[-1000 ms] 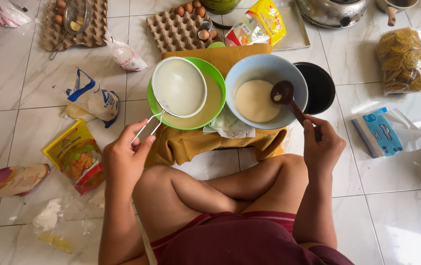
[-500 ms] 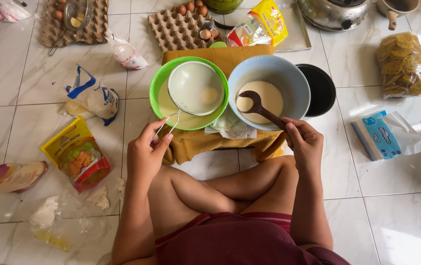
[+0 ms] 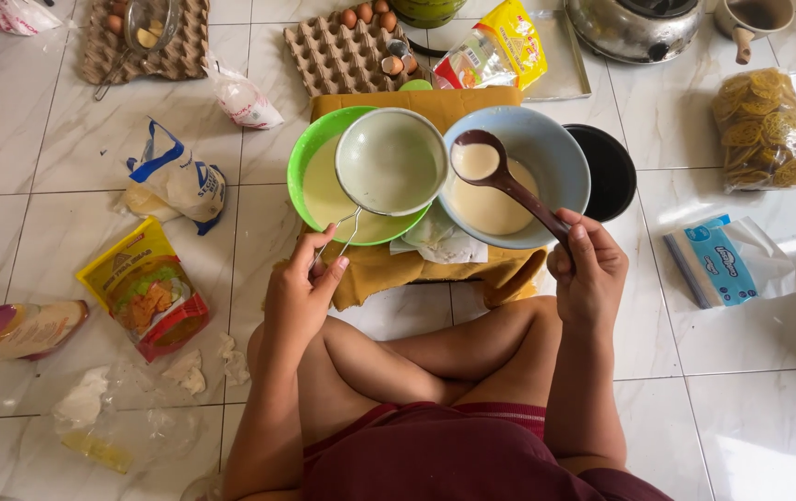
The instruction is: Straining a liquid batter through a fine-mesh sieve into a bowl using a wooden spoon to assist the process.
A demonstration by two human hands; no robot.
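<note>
I sit cross-legged on a tiled floor. My left hand [image 3: 303,283] grips the wire handle of a round strainer [image 3: 390,161], held over a green bowl [image 3: 310,148] that has pale batter in it. My right hand [image 3: 586,264] holds a dark brown ladle [image 3: 483,162] filled with pale batter, lifted above a light blue bowl [image 3: 560,153] of the same batter. Both bowls rest on a mustard-yellow cloth [image 3: 388,269] in front of my knees.
A black bowl [image 3: 613,167] sits right of the blue one. Egg trays [image 3: 337,51], a steel pot [image 3: 634,23], a yellow packet [image 3: 500,42], a bag of round crackers [image 3: 755,125], a blue-and-white pack [image 3: 727,260] and opened flour and snack bags [image 3: 143,288] lie around.
The ladle has come up out of the blue bowl's batter, full, and shifted left toward the strainer. The strainer stays over the green bowl in my left hand.
</note>
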